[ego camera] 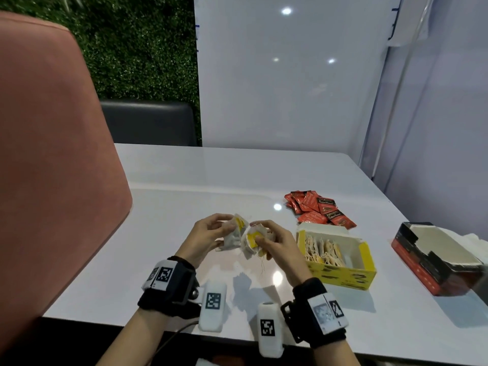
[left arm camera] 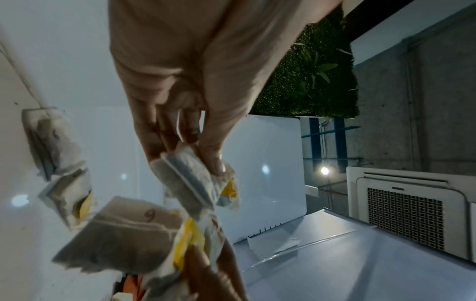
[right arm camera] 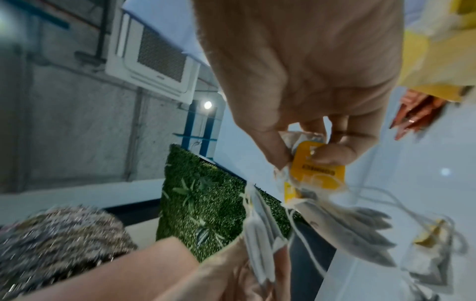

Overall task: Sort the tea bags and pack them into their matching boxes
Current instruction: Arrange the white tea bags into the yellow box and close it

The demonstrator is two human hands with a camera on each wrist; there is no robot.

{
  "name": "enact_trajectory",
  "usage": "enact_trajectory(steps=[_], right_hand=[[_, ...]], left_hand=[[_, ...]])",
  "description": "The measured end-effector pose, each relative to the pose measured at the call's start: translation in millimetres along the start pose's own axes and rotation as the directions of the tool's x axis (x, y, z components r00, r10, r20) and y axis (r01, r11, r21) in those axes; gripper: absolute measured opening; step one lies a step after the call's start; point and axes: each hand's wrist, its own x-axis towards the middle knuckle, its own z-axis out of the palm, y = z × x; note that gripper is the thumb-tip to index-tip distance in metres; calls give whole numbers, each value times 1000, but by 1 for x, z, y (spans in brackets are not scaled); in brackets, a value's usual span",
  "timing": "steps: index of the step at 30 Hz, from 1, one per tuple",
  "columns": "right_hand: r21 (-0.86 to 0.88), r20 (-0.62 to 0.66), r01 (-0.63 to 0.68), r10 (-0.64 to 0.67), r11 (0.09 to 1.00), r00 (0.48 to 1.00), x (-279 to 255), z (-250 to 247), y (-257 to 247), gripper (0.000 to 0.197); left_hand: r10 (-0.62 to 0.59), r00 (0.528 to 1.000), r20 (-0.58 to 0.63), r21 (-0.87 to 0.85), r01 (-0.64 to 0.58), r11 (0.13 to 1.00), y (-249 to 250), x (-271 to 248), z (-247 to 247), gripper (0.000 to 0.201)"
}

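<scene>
Above the table's middle, my left hand [ego camera: 211, 232] grips a small stack of white paper tea bags with yellow tags [ego camera: 233, 235], also close up in the left wrist view [left arm camera: 195, 181]. My right hand [ego camera: 269, 241] pinches another bunch of yellow-tag tea bags [ego camera: 252, 240] by a yellow tag [right arm camera: 318, 169]; their strings dangle below. The two bunches almost touch. Right of my hands lies the open yellow box [ego camera: 343, 274], holding several such tea bags. A pile of red sachets [ego camera: 319, 210] lies behind it. The open red-and-black box [ego camera: 433, 260] stands at the far right.
A pink chair back [ego camera: 52, 154] fills the left side. The white table [ego camera: 211, 175] runs back to a glossy white partition [ego camera: 290, 75]. A white cloth [ego camera: 478, 241] lies behind the red-and-black box. A green hedge wall [ego camera: 142, 48] stands beyond.
</scene>
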Motion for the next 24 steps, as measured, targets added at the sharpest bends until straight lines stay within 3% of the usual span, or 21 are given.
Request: enact_trajectory(steps=[6, 11, 13, 15, 17, 19, 22, 24], right_hand=[[-190, -36, 66, -74, 980, 997, 4, 11, 0, 19], [-134, -91, 45, -58, 990, 994, 3, 18, -6, 11], [-211, -127, 63, -91, 975, 988, 5, 23, -8, 10], [-344, -145, 55, -111, 937, 983, 9, 29, -10, 14], [-456, -125, 41, -109, 889, 986, 11, 35, -13, 15], [-510, -90, 44, -104, 859, 990, 15, 39, -16, 15], [-569, -32, 54, -88, 821, 996, 19, 34, -25, 14], [-567, -22, 57, -84, 822, 996, 22, 22, -31, 13]], left_hand=[[15, 993, -114, -61, -22, 998, -7, -5, 17, 20], [-64, 993, -102, -238, 38, 970, -11, -2, 28, 3], [-202, 979, -34, -441, 166, 882, -9, 3, 29, 9], [-325, 940, 104, -648, 312, 695, -3, 3, 29, 22], [-394, 902, 175, -696, 396, 599, 5, -1, 28, 34], [-413, 882, 226, -663, 450, 598, 11, -3, 26, 39], [-399, 877, 268, -592, 477, 650, 13, -6, 19, 19], [-412, 852, 323, -628, 518, 580, 11, -10, 10, 35]])
